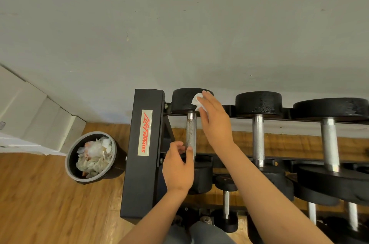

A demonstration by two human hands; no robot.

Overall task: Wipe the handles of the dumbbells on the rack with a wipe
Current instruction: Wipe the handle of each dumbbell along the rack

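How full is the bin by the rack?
Nearly full: crumpled wipes pile close to the rim of the bin, hiding its bottom.

The handle (191, 133) under my left hand (178, 171) is dull grey metal, rough with rusty speckles. My right hand (216, 122) holds a soft white paper wipe (196, 101) against a dumbbell head (184, 100) of matt black, grainy cast metal. The rack post (139, 155) is smooth black painted metal with a slight sheen. The floor (40, 203) is glossy wood, the wall (179, 24) matt grey paint.
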